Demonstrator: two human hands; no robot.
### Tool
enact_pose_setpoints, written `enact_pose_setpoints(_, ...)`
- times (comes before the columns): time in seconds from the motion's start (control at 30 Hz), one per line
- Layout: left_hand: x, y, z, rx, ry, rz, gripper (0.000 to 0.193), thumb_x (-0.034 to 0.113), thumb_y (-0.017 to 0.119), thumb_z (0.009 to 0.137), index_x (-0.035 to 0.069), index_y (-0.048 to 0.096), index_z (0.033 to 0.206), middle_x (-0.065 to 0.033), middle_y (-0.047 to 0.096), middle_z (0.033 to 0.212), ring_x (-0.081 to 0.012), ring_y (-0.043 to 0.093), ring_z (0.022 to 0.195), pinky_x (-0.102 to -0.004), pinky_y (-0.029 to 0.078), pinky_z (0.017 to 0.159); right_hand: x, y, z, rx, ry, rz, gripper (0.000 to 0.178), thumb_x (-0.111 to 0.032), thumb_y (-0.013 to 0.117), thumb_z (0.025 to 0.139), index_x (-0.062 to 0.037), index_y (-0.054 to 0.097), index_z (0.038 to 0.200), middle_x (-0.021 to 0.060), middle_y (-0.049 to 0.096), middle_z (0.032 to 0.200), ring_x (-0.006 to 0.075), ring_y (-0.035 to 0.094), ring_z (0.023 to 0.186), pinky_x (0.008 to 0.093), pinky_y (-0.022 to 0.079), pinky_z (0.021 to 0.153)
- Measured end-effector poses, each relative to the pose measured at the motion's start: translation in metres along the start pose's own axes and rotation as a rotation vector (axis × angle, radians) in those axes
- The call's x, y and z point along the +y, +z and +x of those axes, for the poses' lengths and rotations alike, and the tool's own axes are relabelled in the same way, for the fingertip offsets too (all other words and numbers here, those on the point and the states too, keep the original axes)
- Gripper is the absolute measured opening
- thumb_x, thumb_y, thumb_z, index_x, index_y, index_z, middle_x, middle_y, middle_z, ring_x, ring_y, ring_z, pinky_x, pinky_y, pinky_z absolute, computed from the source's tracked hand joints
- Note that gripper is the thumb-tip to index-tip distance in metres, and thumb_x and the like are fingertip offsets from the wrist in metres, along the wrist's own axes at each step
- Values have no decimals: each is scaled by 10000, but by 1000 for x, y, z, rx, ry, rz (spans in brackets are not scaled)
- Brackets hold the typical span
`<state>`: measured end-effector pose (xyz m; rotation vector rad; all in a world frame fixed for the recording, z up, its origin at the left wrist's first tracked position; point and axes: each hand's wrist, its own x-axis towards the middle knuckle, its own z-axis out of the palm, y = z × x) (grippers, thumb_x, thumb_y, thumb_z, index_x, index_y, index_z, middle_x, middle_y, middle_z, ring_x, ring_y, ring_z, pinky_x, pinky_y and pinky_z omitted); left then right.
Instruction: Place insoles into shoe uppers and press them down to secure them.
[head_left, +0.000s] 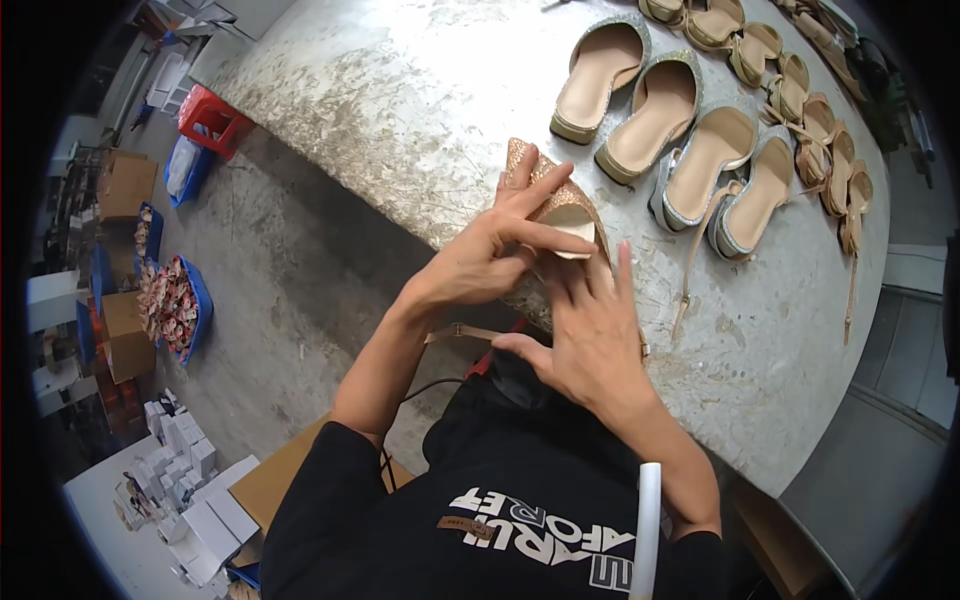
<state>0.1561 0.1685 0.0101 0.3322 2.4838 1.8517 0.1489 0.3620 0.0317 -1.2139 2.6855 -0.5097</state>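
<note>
A rose-gold glitter shoe (580, 205) lies at the table's near edge, toe pointing away from me. My left hand (487, 245) grips it from the left, two fingers spread over the toe and the index finger at a pale insole edge (572, 254) in the opening. My right hand (597, 340) lies over the back of the shoe, fingers stretched into it and the thumb apart; the fingertips are partly hidden. A thin beige strap with a buckle (457, 329) runs out under my left wrist to the right thumb. The heel is covered by my right hand.
Silver and gold slingback shoes (650, 115) stand in rows on the grey worn table (380, 110), to the right and far side. On the floor at left are a red stool (210, 120), blue baskets (200, 310), cardboard boxes (128, 185) and white boxes (215, 515).
</note>
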Motion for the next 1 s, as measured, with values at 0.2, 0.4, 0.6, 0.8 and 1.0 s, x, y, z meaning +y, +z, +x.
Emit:
enact_pose_setpoints(0.2,-1,-9,2,-54,-38,2,540,21,617,839,200,694,1343,-110,300,1674,-349,67,1581,-492,90,1267,0,6,26,66,-122,-163,763,-504,580,944,20,470,1487,205,399,1577,326,239,1537,641,60,1245)
enact_pose_setpoints(0.4,3,-26,34,420,-111,328,444,151,576,985,106,592,1427,-164,485,1484,-325,331,1431,-441,290,1195,-5,9,60,58,-163,-223,512,-291,589,869,-9,625,1295,149,619,1234,311,528,1289,674,25,1235)
enact_pose_setpoints(0.6,59,10,51,616,102,-453,230,149,481,1079,-27,613,1144,-113,669,874,-203,718,822,-295,589,771,-21,-42,39,327,-150,-178,606,-208,623,789,6,580,1354,126,653,1246,256,576,1262,650,36,1247)
enact_pose_setpoints(0.8,95,33,57,559,46,-477,240,147,454,1100,-10,593,1217,-69,616,813,-192,705,771,-303,589,699,-9,-87,-12,137,-126,-46,557,-162,695,733,20,636,1256,204,671,1229,332,576,1278,683,126,1222)
enact_pose_setpoints(1.0,109,48,82,307,90,-787,275,141,527,1063,-3,557,1295,-63,572,895,-209,698,836,-417,604,756,-1,-57,-164,490,130,125,760,-647,603,918,-218,470,1530,206,410,1585,452,399,1447,778,193,1129)
